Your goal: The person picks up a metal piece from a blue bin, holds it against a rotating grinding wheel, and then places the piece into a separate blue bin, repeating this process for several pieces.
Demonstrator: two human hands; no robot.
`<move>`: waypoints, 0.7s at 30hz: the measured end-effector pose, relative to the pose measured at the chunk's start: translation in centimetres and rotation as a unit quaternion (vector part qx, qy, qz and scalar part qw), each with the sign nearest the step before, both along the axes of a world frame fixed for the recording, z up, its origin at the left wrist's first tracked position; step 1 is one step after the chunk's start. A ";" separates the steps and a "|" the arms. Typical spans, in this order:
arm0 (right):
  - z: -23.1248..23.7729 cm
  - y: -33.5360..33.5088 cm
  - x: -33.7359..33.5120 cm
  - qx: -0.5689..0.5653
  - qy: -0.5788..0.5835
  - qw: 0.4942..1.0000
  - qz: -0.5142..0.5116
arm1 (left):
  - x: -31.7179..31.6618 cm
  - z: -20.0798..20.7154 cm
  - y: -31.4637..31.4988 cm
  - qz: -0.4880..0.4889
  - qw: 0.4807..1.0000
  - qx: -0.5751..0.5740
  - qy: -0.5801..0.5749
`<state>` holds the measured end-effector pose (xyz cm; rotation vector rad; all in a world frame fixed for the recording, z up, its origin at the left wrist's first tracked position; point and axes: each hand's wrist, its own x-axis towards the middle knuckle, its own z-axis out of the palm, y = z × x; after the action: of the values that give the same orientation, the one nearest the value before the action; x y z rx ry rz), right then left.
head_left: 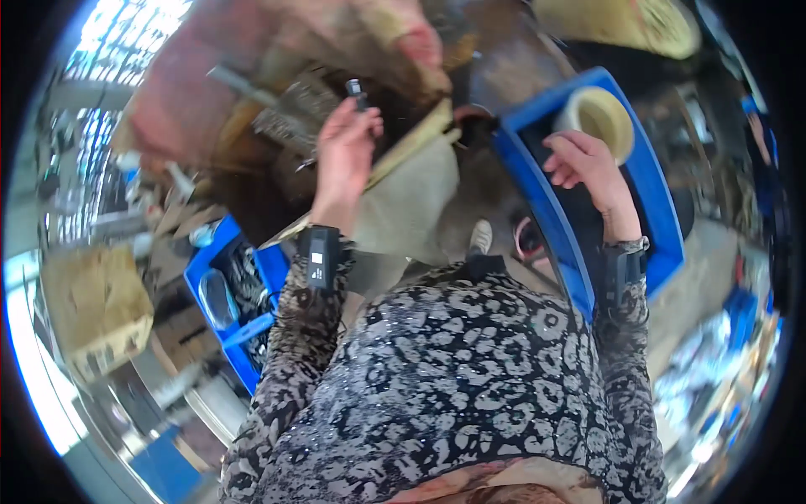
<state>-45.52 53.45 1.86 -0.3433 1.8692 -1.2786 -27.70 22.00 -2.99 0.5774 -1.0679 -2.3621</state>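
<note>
Between the fingertips and thumb of my left hand (346, 147) is a small black piece with a light end (356, 91), its exact kind unclear. That hand is raised over a dark work area, beside a blurred metal block with a rod (298, 113). My right hand (586, 166) hovers over a blue plastic bin (579, 244). Its fingers are loosely curled and apart from the thumb, with nothing visible in them. A cream round tub (620, 126) stands in the bin, right next to this hand.
A pale cloth-like sheet (411, 202) hangs from the work area's near edge. Reddish cloth (218, 84) covers its far left. Another blue bin (260, 269) with dark parts sits at left, near a cardboard box (96, 302). A cream sack-like thing (625, 25) lies far right.
</note>
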 end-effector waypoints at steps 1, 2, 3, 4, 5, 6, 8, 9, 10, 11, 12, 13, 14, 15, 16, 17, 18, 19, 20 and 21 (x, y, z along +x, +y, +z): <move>0.6 -3.0 0.5 -0.026 0.016 0.998 0.060 | 0.0 1.0 0.9 0.010 1.000 0.001 0.014; 0.9 -6.0 1.1 -0.051 0.031 0.990 0.125 | 0.1 2.0 1.9 0.024 0.999 0.002 0.027; 0.8 -8.4 1.6 -0.119 0.038 0.971 0.204 | -0.1 3.7 3.4 0.024 0.999 -0.014 0.038; 0.9 -10.7 2.5 -0.163 0.083 0.948 0.259 | 0.0 5.5 4.7 0.023 0.998 -0.031 0.049; 1.4 -12.7 3.8 -0.188 0.066 0.937 0.286 | 0.5 5.9 5.5 0.022 0.997 -0.039 0.055; 1.6 -14.3 4.9 -0.211 0.047 0.926 0.310 | 1.0 6.3 6.0 0.019 0.997 -0.046 0.061; 0.6 -17.2 6.4 -0.312 0.089 0.896 0.302 | 2.1 6.6 5.9 0.011 0.995 -0.061 0.072; 1.4 -17.5 6.4 -0.281 -0.008 0.904 0.321 | 3.0 7.4 5.7 -0.011 0.996 -0.057 0.067; 1.9 -17.7 6.6 -0.242 -0.103 0.905 0.334 | 3.9 7.6 5.7 0.009 0.996 -0.060 0.068; 2.1 -17.6 6.5 -0.235 -0.097 0.906 0.340 | 3.5 7.5 6.0 0.006 0.997 -0.058 0.055; 1.9 -17.8 5.9 -0.230 -0.092 0.905 0.347 | 3.0 7.3 6.1 -0.002 0.998 -0.056 0.041; 1.5 -17.9 5.2 -0.233 -0.057 0.905 0.351 | 2.6 6.7 5.8 0.011 0.996 -0.083 0.023; 0.9 -17.6 5.2 -0.233 -0.028 0.908 0.348 | 2.7 4.9 5.1 0.044 0.989 -0.138 -0.001; 0.6 -17.0 4.9 -0.225 0.023 0.911 0.343 | 2.8 5.2 5.2 0.054 0.977 -0.203 -0.030; 0.7 -16.1 4.4 -0.209 0.028 0.921 0.329 | 3.1 5.6 5.1 0.060 0.960 -0.267 -0.057; 1.0 -15.1 4.1 -0.207 0.038 0.940 0.268 | 3.3 5.5 5.1 0.106 0.926 -0.348 -0.103; 0.8 -14.1 3.3 -0.207 0.052 0.956 0.202 | 3.5 5.0 4.8 0.146 0.880 -0.428 -0.143; -1.3 -12.6 1.6 -0.253 0.105 0.954 0.117 | 3.9 3.9 4.2 0.160 0.858 -0.457 -0.169; -2.6 -11.3 0.1 -0.228 0.111 0.967 -0.023 | 4.5 3.1 3.2 0.178 0.832 -0.488 -0.194; -5.3 -9.7 -2.6 -0.191 0.121 0.970 -0.091 | 5.6 1.7 1.8 0.192 0.812 -0.511 -0.205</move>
<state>-48.13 43.74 -3.42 -0.5613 1.8792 -1.7972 -22.08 23.84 -1.26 0.7639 -1.9504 -1.0487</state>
